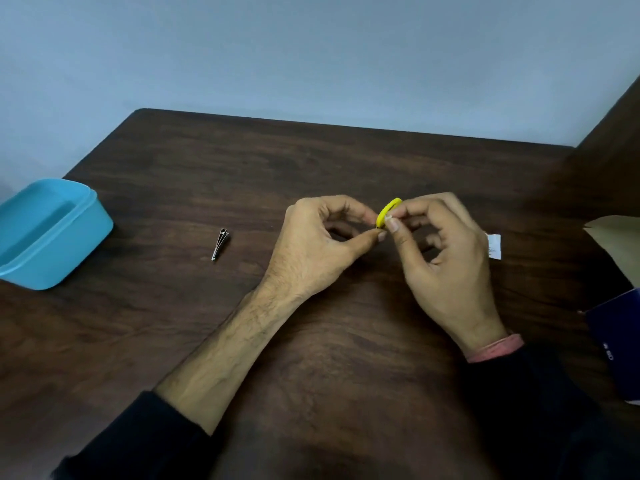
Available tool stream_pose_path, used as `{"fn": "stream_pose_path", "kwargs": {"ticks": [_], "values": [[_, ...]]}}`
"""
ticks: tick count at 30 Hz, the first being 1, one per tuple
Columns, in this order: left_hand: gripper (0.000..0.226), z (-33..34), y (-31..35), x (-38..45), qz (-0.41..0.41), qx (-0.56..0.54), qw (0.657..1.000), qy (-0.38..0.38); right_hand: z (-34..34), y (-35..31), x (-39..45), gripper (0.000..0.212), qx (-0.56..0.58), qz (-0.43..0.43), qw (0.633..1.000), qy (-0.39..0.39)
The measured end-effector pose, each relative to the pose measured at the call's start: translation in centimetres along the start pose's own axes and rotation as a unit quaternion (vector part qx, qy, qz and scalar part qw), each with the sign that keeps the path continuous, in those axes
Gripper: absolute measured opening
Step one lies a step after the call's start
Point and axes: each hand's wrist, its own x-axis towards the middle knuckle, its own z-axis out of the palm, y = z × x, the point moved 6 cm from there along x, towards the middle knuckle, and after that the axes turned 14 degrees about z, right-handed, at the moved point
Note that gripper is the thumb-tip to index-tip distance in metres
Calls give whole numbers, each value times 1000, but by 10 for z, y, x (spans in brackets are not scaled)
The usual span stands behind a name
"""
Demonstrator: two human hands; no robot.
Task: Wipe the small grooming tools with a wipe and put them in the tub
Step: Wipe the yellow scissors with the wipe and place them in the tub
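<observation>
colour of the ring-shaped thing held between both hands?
Yellow. The ring shows clearly in the head view, pinched between the left hand and right hand.

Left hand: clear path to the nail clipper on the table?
Probably yes. The nail clipper lies alone on bare table just left of the left hand, nothing between; but that hand's grip is busy pinching the yellow ring.

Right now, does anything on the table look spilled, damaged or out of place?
Nothing stands out. The blue tub sits upright and empty at the left edge, the nail clipper lies alone on the table, and both hands pinch the yellow ring.
</observation>
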Motion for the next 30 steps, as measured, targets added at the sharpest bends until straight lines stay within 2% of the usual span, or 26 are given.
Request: {"fn": "stream_pose_path", "kwargs": {"ticks": [4,9,12,15,20,24,27,30], "values": [[41,-3,4,-2,-3,-63,998,7,2,-4,-7,6,16,10,1000,4],[30,-15,15,-12,10,-115,991,70,-1,-10,-16,6,138,89,984,75],[29,-19,19,-27,-4,-145,984,103,11,-15,-24,9,235,165,956,58],[29,-30,23,-46,-22,-154,979,131,23,-30,-33,16,244,170,954,46],[27,-70,32,-81,-16,-75,983,168,47,-62,-49,15,153,99,983,6],[27,-110,44,-107,-19,14,980,196,67,-101,-57,17,73,-23,996,-43],[46,-142,64,-117,13,58,978,199,86,-141,-64,14,18,-149,987,-63],[32,-190,84,-126,46,135,964,224,110,-182,-66,14,-1,-227,971,-77]]}}
